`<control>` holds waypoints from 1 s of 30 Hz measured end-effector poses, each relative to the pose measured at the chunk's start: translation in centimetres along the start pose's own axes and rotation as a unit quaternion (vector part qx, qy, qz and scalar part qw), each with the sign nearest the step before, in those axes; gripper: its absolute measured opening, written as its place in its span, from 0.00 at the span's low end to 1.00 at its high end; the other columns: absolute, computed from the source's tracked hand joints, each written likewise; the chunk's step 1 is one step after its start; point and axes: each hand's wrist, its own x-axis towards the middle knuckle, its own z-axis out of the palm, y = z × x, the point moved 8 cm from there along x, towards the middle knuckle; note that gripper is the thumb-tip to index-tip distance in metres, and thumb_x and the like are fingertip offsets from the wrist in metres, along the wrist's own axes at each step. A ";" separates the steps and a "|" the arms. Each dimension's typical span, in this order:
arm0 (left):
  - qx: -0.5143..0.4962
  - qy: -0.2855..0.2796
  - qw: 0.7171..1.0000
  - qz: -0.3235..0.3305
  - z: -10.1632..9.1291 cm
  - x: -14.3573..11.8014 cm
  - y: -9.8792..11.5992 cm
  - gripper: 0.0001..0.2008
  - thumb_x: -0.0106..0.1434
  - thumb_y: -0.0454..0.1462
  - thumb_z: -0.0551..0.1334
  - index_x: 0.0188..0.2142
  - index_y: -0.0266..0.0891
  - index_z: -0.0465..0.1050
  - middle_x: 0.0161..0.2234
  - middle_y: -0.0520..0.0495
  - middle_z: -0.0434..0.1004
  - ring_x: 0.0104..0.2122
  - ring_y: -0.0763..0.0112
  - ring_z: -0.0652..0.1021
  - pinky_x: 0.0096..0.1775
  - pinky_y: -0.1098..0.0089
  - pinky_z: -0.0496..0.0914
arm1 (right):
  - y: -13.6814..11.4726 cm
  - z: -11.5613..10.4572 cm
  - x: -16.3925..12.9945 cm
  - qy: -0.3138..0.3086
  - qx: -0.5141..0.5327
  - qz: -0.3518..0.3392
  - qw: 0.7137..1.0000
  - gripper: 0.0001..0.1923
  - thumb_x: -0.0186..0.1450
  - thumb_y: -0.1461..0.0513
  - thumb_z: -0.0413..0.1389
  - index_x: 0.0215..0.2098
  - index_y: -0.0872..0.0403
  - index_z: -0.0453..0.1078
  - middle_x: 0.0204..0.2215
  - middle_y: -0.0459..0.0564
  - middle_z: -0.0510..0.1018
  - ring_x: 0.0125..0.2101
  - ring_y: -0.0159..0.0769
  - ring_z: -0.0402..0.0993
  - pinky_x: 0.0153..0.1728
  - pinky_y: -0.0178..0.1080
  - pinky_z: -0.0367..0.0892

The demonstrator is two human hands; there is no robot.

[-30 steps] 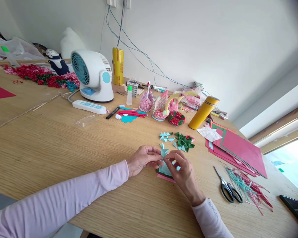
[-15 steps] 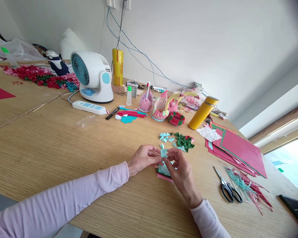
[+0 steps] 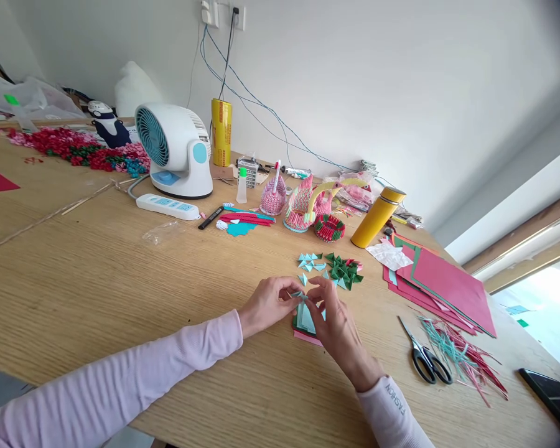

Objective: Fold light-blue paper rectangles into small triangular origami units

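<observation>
paper piece: small light-blue folded paper (image 3: 300,294), mostly hidden by fingertips
axis: too hidden to tell which way it points
place: just above a stack of cut sheets (image 3: 304,322) on the counter (image 3: 121,280)
left hand (image 3: 266,303): fingers pinched narrow on the paper's left end
right hand (image 3: 335,323): fingertips pinched on its right end
</observation>
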 end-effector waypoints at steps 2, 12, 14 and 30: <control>-0.089 0.014 0.995 -0.040 -0.1 0.0 -0.8 0.10 0.54 0.40 0.67 0.32 0.34 0.72 0.26 0.49 0.75 0.24 0.73 0.75 0.20 0.77 0.64 | 0.8 -0.2 0.1 0.039 0.079 0.046 0.995 0.14 0.65 0.62 0.52 0.49 0.51 0.60 0.31 0.47 0.75 0.28 0.34 0.73 0.29 0.36 0.67; -0.241 0.041 0.966 -0.079 0.4 -0.4 -1.6 0.15 0.53 0.41 0.68 0.36 0.33 0.71 0.32 0.46 0.76 0.33 0.71 0.76 0.26 0.78 0.67 | 2.8 1.2 -0.4 0.068 0.297 0.215 0.928 0.16 0.56 0.53 0.63 0.36 0.56 0.72 0.30 0.51 0.79 0.29 0.36 0.74 0.25 0.34 0.65; -0.215 0.042 0.973 -0.068 0.3 -0.4 -1.5 0.15 0.55 0.42 0.67 0.37 0.34 0.71 0.33 0.46 0.76 0.34 0.70 0.76 0.25 0.78 0.67 | 3.0 1.2 -0.5 0.077 0.282 0.224 0.930 0.16 0.56 0.52 0.62 0.34 0.56 0.73 0.29 0.51 0.79 0.28 0.36 0.74 0.25 0.34 0.65; -0.097 -0.027 0.995 -0.006 0.2 0.2 -0.3 0.14 0.57 0.42 0.64 0.37 0.33 0.72 0.31 0.45 0.77 0.27 0.70 0.78 0.25 0.75 0.70 | 2.4 -0.1 0.0 0.072 0.252 0.151 0.953 0.07 0.60 0.59 0.58 0.35 0.53 0.70 0.28 0.48 0.77 0.28 0.35 0.74 0.30 0.37 0.70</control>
